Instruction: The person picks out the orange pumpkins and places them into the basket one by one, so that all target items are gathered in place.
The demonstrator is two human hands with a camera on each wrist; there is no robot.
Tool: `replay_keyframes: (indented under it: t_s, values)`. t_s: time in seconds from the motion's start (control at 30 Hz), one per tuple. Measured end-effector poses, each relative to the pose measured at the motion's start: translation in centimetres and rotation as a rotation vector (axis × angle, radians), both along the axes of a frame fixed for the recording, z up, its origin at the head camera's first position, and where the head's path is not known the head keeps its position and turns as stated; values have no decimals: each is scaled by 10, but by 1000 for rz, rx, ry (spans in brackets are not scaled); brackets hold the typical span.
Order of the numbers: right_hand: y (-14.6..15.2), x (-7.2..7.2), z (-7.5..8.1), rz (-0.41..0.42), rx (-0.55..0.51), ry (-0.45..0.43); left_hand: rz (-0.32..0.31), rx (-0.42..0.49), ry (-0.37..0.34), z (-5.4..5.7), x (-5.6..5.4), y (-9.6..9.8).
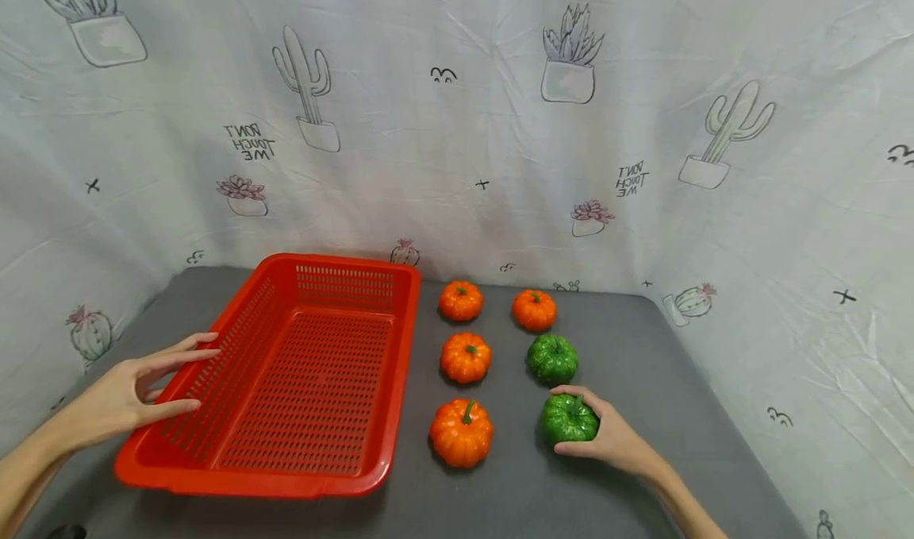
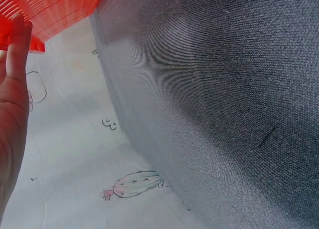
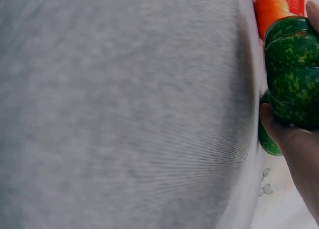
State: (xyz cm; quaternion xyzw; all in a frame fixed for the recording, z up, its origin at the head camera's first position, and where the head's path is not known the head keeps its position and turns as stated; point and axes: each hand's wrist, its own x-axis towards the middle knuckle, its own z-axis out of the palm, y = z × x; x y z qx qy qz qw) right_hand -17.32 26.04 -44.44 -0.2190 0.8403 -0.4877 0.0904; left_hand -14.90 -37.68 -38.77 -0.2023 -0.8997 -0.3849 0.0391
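Observation:
My right hand (image 1: pixel 614 440) has its thumb and fingers curled round the nearer green pumpkin (image 1: pixel 569 419), gripping it from the right. In the right wrist view that speckled pumpkin (image 3: pixel 294 72) fills the right edge, between thumb and fingers. A second green pumpkin (image 1: pixel 553 359) sits just beyond it. On the left, my left hand (image 1: pixel 146 388) is at the side of a red slotted plastic basket (image 1: pixel 405 364), its fingers straight and spread over the left rim. Whether they touch the rim I cannot tell. The basket holds nothing visible.
Between basket and green pumpkins stand three orange pumpkins in a column: near (image 1: pixel 461 434), middle (image 1: pixel 466 358) and far (image 1: pixel 460 301). Another orange pumpkin (image 1: pixel 534 310) sits behind the green ones. A cactus-print cloth (image 1: pixel 457 142) hangs behind the grey table (image 1: pixel 514 491).

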Motion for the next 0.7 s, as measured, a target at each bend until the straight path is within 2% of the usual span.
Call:
replay_keyframes:
  t_s: [0.3, 0.47, 0.7]
  values:
    - [-3, -2, -11, 91, -29, 31, -52, 28, -8, -5, -2, -4]
    - [-2, -3, -15, 107, -19, 35, -34, 28, -9, -7, -2, -3]
    - [-2, -4, -15, 125, 12, 95, -27, 11, -22, -3, 0, -1]
